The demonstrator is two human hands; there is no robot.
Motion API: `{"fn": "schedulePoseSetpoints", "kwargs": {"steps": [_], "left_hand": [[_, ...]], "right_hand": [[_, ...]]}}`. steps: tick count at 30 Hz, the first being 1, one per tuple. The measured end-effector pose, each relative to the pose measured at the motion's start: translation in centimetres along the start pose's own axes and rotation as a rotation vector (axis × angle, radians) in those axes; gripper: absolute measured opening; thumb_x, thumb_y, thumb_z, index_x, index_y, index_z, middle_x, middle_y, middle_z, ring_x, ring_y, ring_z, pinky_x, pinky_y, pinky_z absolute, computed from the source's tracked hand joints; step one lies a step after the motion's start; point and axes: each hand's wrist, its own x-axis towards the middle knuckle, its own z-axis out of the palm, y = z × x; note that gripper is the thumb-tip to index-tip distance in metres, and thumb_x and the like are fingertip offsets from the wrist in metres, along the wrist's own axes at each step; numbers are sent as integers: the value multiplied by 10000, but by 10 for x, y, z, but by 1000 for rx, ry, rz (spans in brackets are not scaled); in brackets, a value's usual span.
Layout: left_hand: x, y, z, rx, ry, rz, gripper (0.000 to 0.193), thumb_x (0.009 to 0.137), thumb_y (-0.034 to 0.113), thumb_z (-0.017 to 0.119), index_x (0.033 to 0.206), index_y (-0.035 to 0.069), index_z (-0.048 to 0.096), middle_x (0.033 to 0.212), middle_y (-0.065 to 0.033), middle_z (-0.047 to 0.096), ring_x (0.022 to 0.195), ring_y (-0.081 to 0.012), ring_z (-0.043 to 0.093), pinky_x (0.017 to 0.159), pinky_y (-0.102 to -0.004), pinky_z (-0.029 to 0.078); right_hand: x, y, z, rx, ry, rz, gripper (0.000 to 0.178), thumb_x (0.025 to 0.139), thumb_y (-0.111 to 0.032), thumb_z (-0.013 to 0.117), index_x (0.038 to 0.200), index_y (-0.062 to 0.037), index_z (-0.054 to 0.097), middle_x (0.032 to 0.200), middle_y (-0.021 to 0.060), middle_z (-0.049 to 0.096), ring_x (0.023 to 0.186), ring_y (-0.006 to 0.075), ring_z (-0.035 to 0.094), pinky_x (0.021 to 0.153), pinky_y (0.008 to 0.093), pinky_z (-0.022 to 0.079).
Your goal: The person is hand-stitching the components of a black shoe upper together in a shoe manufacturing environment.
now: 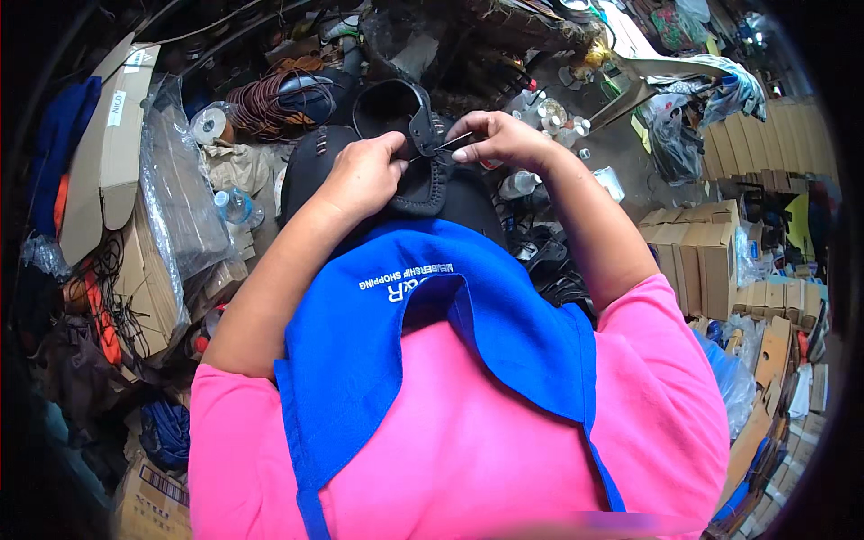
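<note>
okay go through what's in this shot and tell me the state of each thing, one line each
Left hand: closed on the shoe upper's edge, pressing it down.
Right hand: fingertips pinched on a thin needle.
Needle: held level, tip at the upper's seam.
Black shoe upper: on the lap, partly stitched along its edge, collar open.
Blue apron: worn over a pink shirt.
Clear plastic bottle: lying on its side.
Cardboard boxes: closed, stacked together.

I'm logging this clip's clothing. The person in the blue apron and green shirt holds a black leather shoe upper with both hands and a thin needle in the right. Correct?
Not quite: the shirt is pink, not green, as the head view shows. The rest holds: blue apron, both hands on the black leather shoe upper, thin needle in the right hand, left hand steadying.
</note>
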Motion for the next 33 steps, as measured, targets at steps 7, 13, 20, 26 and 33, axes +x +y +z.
{"fn": "schedulePoseSetpoints", "kwargs": {"steps": [7, 13, 20, 26, 33], "left_hand": [[8, -13, 12, -18, -21, 57, 232, 841, 108, 572, 1069, 70, 589, 952, -188, 637, 901, -338, 625, 776, -373, 480], [0, -3, 8, 30, 3, 103, 176, 834, 145, 533, 987, 98, 607, 864, -183, 644, 871, -367, 604, 759, -472, 467], [6, -8, 18, -14, 37, 111, 175, 819, 132, 537, 956, 40, 596, 842, -236, 627, 847, -409, 596, 769, -499, 463], [4, -10, 15, 96, 24, 133, 152, 825, 131, 525, 918, 28, 586, 841, -223, 630, 841, -395, 602, 763, -503, 460], [-10, -4, 6, 124, 39, 225, 157, 824, 113, 489, 937, 45, 573, 789, -186, 633, 803, -374, 605, 701, -497, 436]], "right_hand": [[-27, 1, -6, 61, 49, 24, 166, 820, -188, 701, 859, -43, 630, 775, -23, 577, 736, 63, 536, 666, 226, 439], [-7, -6, -21, -137, 289, -289, 199, 843, -198, 672, 869, -9, 616, 912, 11, 506, 800, 96, 537, 699, 240, 447], [11, 20, -19, -501, 566, -234, 163, 836, -183, 652, 908, -37, 642, 913, 62, 543, 884, 173, 574, 757, 308, 474], [-16, -47, 20, -1346, 297, -566, 141, 760, -197, 609, 892, -149, 595, 916, 18, 614, 947, 209, 559, 911, 376, 360], [-9, -36, 18, -1300, 100, -571, 133, 721, -117, 594, 847, -153, 568, 740, -7, 586, 818, 195, 563, 862, 369, 374]]}}
